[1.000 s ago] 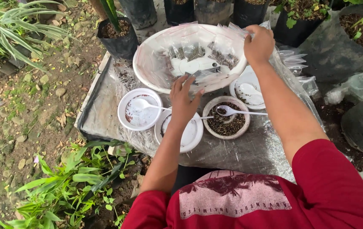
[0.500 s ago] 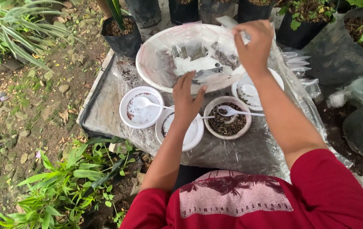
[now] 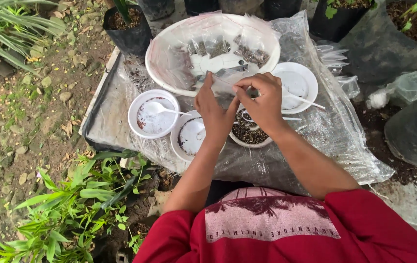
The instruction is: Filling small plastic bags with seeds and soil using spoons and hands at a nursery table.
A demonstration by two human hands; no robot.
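Your left hand [image 3: 214, 113] and right hand [image 3: 262, 102] meet above the bowl of dark seed [image 3: 248, 132], which serves here as the reference point. Both hands pinch a small clear plastic bag [image 3: 224, 78] between thumb and forefinger; the fingers of each hand are closed on its upper edge, left at one end, right at the other. The bag hangs just beyond the seed bowl, over the near rim of the large white basin [image 3: 169, 44].

The basin sits behind the seed bowl and holds several clear packets [image 3: 247, 53] with dark contents. To the left of the seed bowl, touching or nearly so, stands a white bowl [image 3: 188, 139] partly hidden by your left wrist. Further left is another white bowl [image 3: 142, 114] with a white plastic spoon [image 3: 162, 109] lying in it. To the right rear of the seed bowl is a white plate [image 3: 296, 80] with a white spoon handle [image 3: 308, 101] across it.

All of these rest on a worktop [image 3: 315, 141] covered in clear plastic sheeting. A black nursery pot [image 3: 126, 31] stands at the worktop's far left corner.
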